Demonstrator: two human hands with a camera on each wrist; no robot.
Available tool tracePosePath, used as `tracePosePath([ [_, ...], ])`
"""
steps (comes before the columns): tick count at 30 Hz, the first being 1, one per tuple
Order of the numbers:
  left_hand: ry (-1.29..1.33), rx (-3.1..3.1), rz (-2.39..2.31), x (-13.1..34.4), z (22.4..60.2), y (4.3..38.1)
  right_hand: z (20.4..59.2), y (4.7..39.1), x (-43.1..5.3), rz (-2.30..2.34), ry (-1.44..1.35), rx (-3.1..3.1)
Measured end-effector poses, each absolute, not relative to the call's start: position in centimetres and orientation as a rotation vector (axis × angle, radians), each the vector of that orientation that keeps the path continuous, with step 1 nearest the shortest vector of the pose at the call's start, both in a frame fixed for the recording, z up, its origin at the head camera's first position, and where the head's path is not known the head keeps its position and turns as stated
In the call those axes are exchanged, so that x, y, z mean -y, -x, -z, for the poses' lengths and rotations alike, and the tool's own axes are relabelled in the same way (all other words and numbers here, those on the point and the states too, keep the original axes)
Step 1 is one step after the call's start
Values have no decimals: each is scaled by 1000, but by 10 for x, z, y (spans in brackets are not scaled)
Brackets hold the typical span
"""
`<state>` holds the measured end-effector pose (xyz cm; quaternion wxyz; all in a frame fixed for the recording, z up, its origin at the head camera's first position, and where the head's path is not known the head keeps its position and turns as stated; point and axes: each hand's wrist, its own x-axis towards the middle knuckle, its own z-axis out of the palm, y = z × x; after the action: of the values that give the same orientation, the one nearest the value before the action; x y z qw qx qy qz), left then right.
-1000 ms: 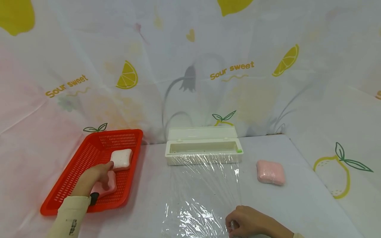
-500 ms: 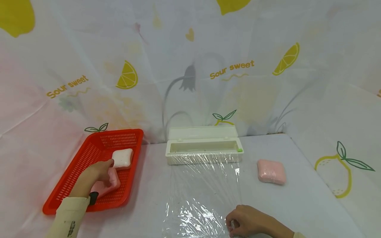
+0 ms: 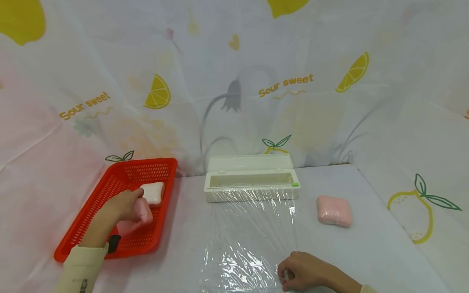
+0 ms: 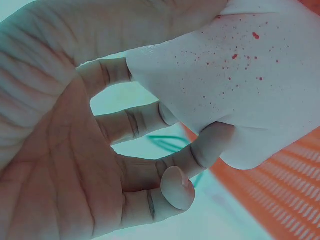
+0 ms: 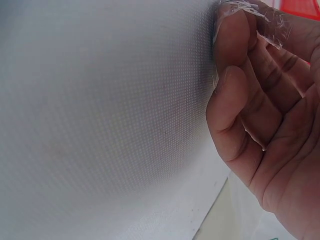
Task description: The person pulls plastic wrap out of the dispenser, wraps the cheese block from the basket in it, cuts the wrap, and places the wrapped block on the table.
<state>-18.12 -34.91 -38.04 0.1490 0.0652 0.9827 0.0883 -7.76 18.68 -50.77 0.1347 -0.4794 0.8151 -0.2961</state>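
Observation:
Over the red perforated basket (image 3: 141,251), my left hand (image 3: 119,209) grips a pink, pillow-shaped square block (image 3: 144,215), which stands tilted. In the left wrist view the block (image 4: 245,75) looks pale with reddish specks, pinched between thumb and fingers. Just beyond the hand, a white block (image 3: 153,193) of similar shape lies in the basket. My right hand (image 3: 304,270) pinches the near right corner of a sheet of cling film (image 3: 253,228). Crumpled film (image 5: 275,30) shows at those fingertips in the right wrist view. The sheet runs back to a white dispenser box (image 3: 218,180).
The dispenser's lid (image 3: 249,163) is raised, and a green tab (image 3: 294,184) sits at its right end. Another pink block (image 3: 334,211), with a shiny film-like surface, lies right of the sheet. A lemon-printed cloth (image 3: 234,122) hangs behind the white table.
My left hand has lifted and tilted the pink block, moving slightly away and to the right inside the basket. The right hand still holds the film corner in place.

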Motion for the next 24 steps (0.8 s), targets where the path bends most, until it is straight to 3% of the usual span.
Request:
tracePosePath([
  [12,-349,-3103,-219,331,340,162,505,77,-186,842,1340,-2361],
  [24,-419,-3178,-576,297,320,142,506,77,-186,851,1334,-2354],
])
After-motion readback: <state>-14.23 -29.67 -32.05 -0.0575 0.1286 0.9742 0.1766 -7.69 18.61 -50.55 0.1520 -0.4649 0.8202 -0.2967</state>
